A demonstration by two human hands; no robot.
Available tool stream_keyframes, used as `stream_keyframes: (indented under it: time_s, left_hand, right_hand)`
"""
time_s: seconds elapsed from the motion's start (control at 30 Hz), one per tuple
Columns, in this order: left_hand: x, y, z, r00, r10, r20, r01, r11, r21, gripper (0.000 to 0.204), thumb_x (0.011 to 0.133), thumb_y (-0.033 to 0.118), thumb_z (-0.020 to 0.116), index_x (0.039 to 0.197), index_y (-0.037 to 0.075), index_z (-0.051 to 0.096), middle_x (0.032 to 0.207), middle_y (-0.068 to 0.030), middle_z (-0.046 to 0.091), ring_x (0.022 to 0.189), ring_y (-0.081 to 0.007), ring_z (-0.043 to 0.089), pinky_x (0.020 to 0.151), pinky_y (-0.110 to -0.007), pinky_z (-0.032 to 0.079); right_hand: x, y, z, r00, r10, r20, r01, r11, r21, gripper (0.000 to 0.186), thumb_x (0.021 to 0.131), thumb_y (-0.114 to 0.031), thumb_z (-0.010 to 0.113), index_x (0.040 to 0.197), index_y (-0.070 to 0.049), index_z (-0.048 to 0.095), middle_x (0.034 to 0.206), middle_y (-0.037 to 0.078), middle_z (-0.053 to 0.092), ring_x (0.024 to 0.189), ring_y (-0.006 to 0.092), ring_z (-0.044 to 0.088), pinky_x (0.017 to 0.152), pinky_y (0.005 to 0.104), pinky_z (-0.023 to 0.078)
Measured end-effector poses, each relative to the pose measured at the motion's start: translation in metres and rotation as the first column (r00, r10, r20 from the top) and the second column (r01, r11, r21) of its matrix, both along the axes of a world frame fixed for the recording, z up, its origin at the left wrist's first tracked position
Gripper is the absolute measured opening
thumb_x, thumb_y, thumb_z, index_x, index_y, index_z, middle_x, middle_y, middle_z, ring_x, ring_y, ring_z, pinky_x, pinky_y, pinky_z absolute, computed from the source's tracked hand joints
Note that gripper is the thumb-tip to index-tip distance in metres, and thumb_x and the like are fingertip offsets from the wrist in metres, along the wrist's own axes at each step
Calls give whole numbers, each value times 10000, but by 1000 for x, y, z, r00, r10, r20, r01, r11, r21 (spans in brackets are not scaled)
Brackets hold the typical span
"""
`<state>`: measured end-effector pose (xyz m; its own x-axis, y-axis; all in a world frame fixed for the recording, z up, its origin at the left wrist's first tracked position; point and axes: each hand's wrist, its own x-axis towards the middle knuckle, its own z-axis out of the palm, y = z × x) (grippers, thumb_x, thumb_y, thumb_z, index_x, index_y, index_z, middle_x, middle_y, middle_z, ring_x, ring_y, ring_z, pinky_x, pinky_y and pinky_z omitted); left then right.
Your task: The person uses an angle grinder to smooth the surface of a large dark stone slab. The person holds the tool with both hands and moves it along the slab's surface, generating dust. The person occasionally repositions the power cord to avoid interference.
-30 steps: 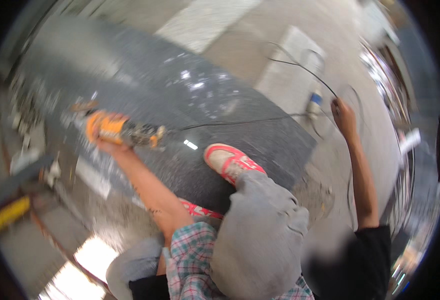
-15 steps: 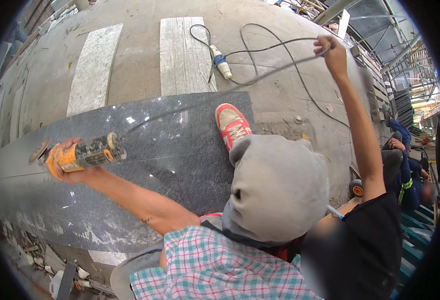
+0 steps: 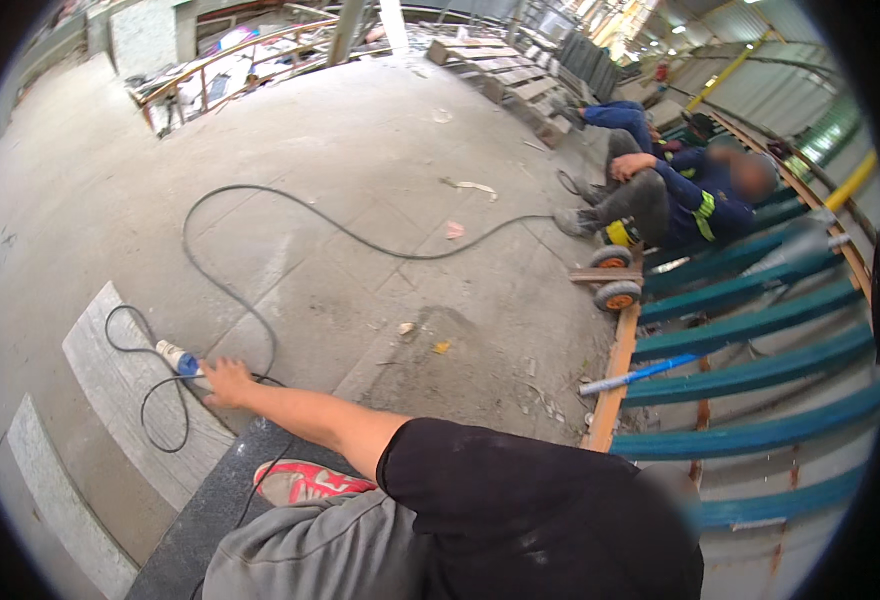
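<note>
1. We reach our right hand [image 3: 227, 383] to the white-and-blue cylindrical cable connector [image 3: 178, 358]; its fingers are at the blue end, though we cannot tell whether they clamp it.
2. The connector sits along the right edge of a pale grey, streaked flat plank [image 3: 110, 370], with loops of thin dark cable [image 3: 425, 257] around it.
3. Below, we plant a red-and-cream shoe [image 3: 310, 483] on a dark grey, flat slab [image 3: 188, 540]; cable crosses the slab beside it.
4. The surface around us is dusty grey concrete floor [image 3: 380, 170], scattered with small scraps and a dark stain; the cable snakes across it toward our right.
5. To our right, we see teal slatted beams [image 3: 750, 437], a blue-and-white tube [image 3: 650, 373] and small orange-hubbed wheels [image 3: 618, 295].
6. Beyond, people in dark blue [image 3: 700, 205] sit near wooden pallets [image 3: 500, 75], before a corrugated metal wall [image 3: 780, 60].
</note>
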<state>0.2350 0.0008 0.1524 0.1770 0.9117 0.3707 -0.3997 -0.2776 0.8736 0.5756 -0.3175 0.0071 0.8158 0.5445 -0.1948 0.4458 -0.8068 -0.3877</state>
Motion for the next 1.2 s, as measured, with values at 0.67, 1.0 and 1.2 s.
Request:
stream_keyframes:
  time_s: [0.67,1.0,1.2]
  left_hand:
    - [-38,52,183,935,-273,224,274,961,28,341,808,299,562,1057,66,565,876,-104,604,765,-262,615,720,-424,534]
    - [-92,-57,78,929,-80,362,158,969,-191,426,758,388,549,938,2,566,846,-157,589,808,-333,605,734,-454,532]
    - [-118,-118,-19,881,-4,473,166,939,-303,531,734,451,584,1030,12,530,895,-130,553,839,-303,566,766,-456,494]
  right_hand:
    - [264,-90,279,896,-38,-441,169,950,261,318,906,-441,539,746,-167,535,617,1,540,560,95,501,558,262,426]
    - [-92,134,267,133,990,-38,-979,138,147,478,822,-168,658,1256,-28,515,1229,148,575,1186,263,523,1023,398,391]
    - [-157,178,46,97,993,64,-995,97,0,818,724,-259,667,1407,6,302,1364,255,432,1280,346,430,1062,418,373]
